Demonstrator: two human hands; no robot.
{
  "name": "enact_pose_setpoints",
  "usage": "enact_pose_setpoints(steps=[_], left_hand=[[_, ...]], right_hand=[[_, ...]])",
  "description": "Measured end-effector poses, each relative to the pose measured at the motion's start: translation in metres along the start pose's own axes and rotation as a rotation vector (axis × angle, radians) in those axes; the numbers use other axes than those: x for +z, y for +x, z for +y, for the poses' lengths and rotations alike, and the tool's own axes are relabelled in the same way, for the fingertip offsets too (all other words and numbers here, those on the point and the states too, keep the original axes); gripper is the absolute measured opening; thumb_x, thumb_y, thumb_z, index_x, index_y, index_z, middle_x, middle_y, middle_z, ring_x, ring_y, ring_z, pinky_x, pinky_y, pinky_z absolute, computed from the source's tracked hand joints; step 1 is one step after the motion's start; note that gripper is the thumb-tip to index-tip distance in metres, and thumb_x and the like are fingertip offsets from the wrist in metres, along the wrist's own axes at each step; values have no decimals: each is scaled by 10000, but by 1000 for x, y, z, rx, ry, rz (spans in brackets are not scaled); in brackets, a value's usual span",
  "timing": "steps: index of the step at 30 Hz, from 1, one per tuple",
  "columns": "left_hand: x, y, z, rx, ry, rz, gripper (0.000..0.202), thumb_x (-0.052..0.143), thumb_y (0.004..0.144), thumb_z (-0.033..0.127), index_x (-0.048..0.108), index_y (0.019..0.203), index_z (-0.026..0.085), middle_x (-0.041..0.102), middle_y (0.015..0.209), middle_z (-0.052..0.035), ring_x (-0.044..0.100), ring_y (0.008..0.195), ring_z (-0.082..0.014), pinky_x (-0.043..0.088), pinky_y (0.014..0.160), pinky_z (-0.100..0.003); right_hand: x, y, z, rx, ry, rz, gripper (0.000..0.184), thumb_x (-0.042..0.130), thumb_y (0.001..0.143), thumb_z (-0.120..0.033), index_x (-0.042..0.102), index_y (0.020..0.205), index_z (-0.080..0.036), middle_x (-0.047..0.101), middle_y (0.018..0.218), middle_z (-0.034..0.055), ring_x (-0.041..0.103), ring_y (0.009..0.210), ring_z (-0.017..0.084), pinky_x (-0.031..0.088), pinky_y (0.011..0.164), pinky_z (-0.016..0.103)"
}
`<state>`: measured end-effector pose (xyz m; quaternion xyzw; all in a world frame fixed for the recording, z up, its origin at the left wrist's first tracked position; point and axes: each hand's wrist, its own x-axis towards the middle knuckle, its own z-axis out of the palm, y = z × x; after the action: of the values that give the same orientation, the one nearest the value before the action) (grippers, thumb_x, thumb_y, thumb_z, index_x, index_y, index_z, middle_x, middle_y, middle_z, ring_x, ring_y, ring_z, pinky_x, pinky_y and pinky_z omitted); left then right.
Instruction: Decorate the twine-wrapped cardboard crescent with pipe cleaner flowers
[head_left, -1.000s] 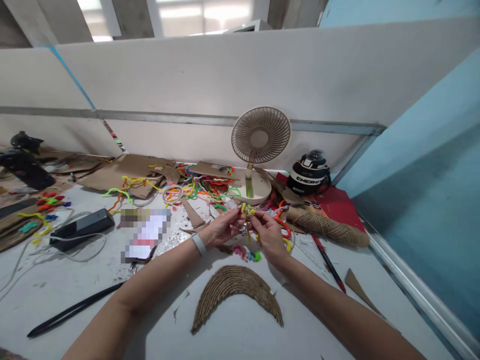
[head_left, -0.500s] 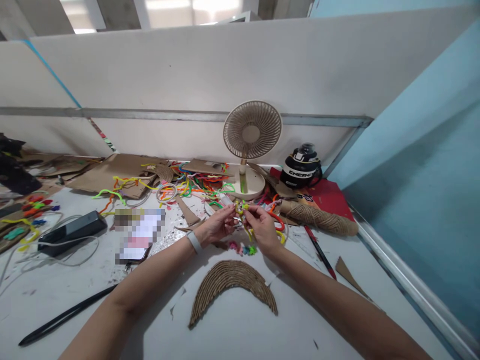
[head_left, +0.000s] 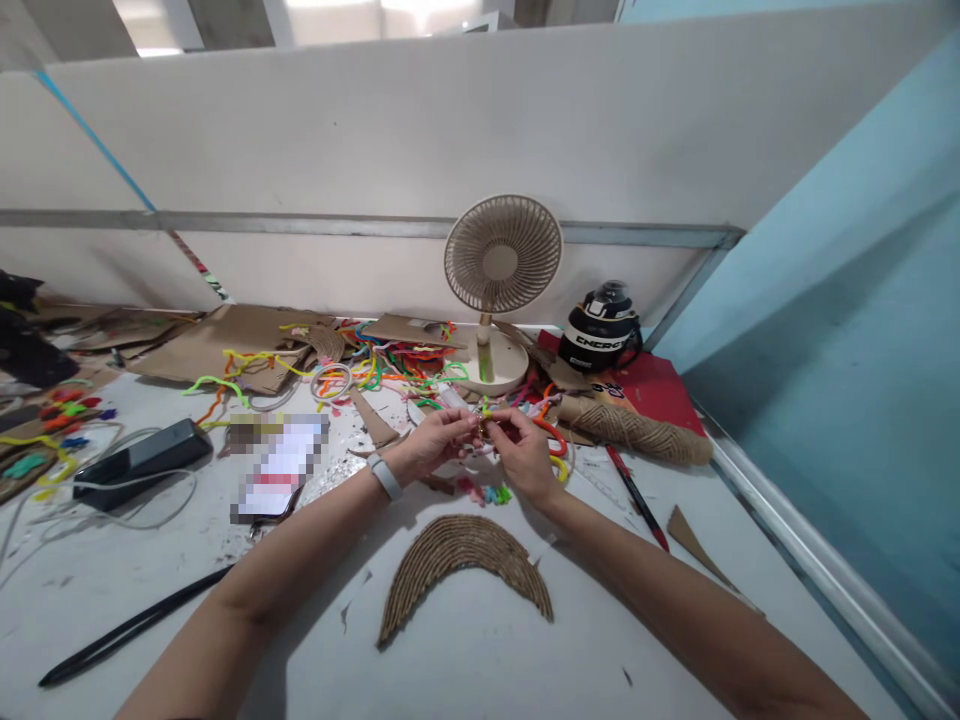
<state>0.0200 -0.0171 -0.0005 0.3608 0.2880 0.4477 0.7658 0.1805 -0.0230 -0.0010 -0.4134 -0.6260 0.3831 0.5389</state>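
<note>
Your left hand and right hand have closed in, both pinching the pipe-cleaner twist above the table

Bare left hand and right hand, uncovered forearms, a pale grey band around the left wrist
</note>
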Motion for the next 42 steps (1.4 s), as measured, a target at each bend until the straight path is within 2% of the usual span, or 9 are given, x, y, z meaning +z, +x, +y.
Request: enact_pose_setpoints(steps=[3,9,16,23,31,36,42], left_hand=[[3,-2,1,18,40,3,333,822,642,331,631,796,107,642,610,-18,599,532,-88,406,447,-150],[8,-4,1,60,71,27,359,820,627,370,624,790,117,610,587,8,607,544,-93,420,459,-152],[12,-3,-3,126,99,85,369,795,639,413,590,755,129,595,604,16,588,529,-81,415,443,-150],[19,-4,-4,172,152,175,411,787,601,453,575,741,130,592,596,13,560,508,-83,431,457,-173],[23,-6,-5,185,212,259,345,736,644,424,554,703,137,562,570,30,511,492,-68,410,470,-179],[18,-4,-5,143,201,254,307,725,646,384,555,683,131,547,560,32,499,474,-59,405,476,-182],[12,-1,-5,147,159,202,292,727,631,352,583,737,122,597,654,-1,570,555,-83,454,521,-195]], right_hand=[[-1,0,1,5,15,-4,157,648,773,-384,660,818,-234,637,754,12,572,659,173,465,624,300],[-2,1,0,-68,-47,-6,130,632,792,-346,673,840,-232,641,772,19,576,678,174,462,649,305],[-2,0,-6,-76,-102,-9,158,614,815,-358,669,868,-219,654,779,22,576,665,168,463,639,299],[-1,0,-1,-104,-133,-13,220,602,829,-342,669,993,-212,673,888,50,604,722,180,484,666,315],[0,-1,7,-212,-232,-19,199,571,853,-290,681,995,-205,687,894,50,619,749,174,503,693,318],[-1,-2,9,-269,-285,-55,195,567,847,-251,695,989,-213,694,930,61,632,827,192,510,751,340],[-1,-1,7,-237,-263,-43,191,571,841,-268,694,973,-206,703,904,56,641,779,187,518,718,328]])
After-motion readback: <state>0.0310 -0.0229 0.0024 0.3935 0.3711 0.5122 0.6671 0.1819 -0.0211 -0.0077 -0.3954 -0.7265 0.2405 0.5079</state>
